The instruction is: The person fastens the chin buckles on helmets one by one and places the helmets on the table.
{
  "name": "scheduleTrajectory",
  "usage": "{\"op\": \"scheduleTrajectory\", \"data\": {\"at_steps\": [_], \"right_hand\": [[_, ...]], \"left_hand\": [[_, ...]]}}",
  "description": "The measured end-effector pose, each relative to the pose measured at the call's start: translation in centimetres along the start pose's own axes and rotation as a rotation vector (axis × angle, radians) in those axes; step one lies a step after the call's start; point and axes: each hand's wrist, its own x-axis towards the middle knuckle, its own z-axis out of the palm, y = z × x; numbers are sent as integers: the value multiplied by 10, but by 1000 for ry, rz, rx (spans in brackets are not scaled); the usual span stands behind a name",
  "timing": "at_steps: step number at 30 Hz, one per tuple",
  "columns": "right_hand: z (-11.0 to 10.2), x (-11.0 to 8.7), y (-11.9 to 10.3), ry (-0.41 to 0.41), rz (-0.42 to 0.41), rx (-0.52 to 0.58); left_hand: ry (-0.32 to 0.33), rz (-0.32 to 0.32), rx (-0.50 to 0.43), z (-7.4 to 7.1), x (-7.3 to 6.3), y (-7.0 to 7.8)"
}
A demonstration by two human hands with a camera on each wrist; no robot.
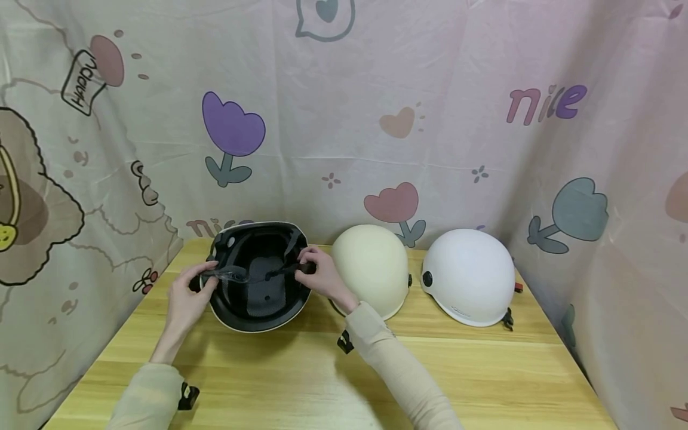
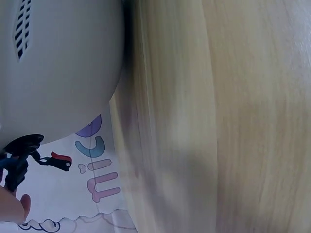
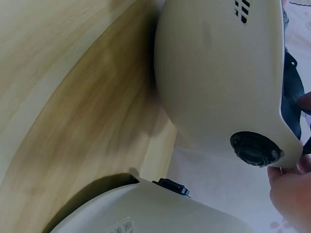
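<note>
An upturned helmet (image 1: 260, 325) lies at the left of the table, its black padded inside facing up. At its left rim my left hand (image 1: 189, 297) pinches a strap (image 1: 232, 273) that looks wrapped in clear plastic. Opposite, my right hand (image 1: 329, 276) pinches a black chin strap (image 1: 280, 272) at the right rim. The left wrist view shows the helmet's pale shell (image 2: 63, 73), a buckle with a red tab (image 2: 60, 161) and part of that hand. In the right wrist view, a round black side knob (image 3: 255, 148) sits beside the right hand's fingers (image 3: 289, 187).
A cream helmet (image 1: 371, 269) stands dome up right of the upturned one, close to my right forearm. Farther right is a white helmet (image 1: 469, 278) with a black side knob and a red-tabbed buckle. A printed curtain (image 1: 333, 107) hangs behind the wooden table (image 1: 301, 382).
</note>
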Motion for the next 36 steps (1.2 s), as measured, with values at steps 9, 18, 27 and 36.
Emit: {"op": "scheduleTrajectory", "data": {"at_steps": [9, 18, 27, 36], "right_hand": [[3, 0, -2, 10, -92, -130], [8, -1, -9, -65, -170, -375], [11, -1, -15, -80, -107, -563], [18, -2, -21, -7, -116, -755]], "left_hand": [[72, 54, -72, 4, 3, 1], [53, 29, -50, 3, 2, 3], [42, 60, -97, 4, 2, 4], [39, 89, -155, 5, 1, 5]]}}
